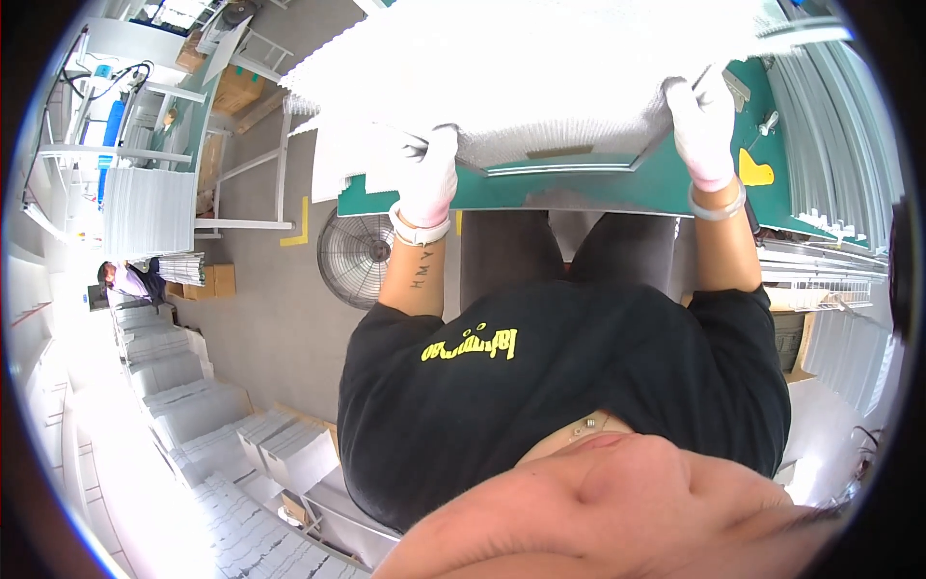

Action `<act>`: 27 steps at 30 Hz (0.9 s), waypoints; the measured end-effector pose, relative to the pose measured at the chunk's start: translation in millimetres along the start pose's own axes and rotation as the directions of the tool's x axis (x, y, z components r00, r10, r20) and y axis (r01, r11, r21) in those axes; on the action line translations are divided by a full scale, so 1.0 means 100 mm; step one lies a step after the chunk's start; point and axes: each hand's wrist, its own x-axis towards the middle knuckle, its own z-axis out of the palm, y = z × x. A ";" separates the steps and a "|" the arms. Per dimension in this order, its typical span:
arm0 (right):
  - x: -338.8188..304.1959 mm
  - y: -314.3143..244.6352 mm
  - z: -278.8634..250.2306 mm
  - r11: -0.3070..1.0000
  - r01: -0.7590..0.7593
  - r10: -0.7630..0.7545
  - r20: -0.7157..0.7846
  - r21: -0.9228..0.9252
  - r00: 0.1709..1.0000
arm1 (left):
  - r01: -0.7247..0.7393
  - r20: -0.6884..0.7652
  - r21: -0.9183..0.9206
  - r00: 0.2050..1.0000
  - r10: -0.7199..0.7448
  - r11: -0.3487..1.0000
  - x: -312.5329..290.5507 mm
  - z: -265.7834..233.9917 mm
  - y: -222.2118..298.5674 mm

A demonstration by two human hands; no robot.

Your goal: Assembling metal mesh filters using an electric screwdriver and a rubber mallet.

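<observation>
A large, overexposed white sheet (559, 72) with finely ribbed, fringed-looking edges spreads over the far part of the green work table (526, 196). My left hand (430, 177), in a white glove, is closed on the sheet's near left part. On the near right part my right hand (702, 130), gloved in white too, is closed with fingers curled over the edge. Between the hands the near edge bows up, and a pale straight strip (559, 169) lies beneath it on the table. Glare hides the sheet's details and some fingertips.
A yellow flat tool (755, 171) lies right of my right hand. Long pale strips (820, 125) line the table's right side. A round floor fan (357, 253) stands below the left hand. Racks and stacked white panels (149, 212) fill the left.
</observation>
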 end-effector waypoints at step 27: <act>0.14 -0.35 0.20 0.909 0.160 -0.270 -0.252 -0.384 0.929 | -0.268 -0.025 0.489 0.947 0.320 0.830 0.56 0.21 0.31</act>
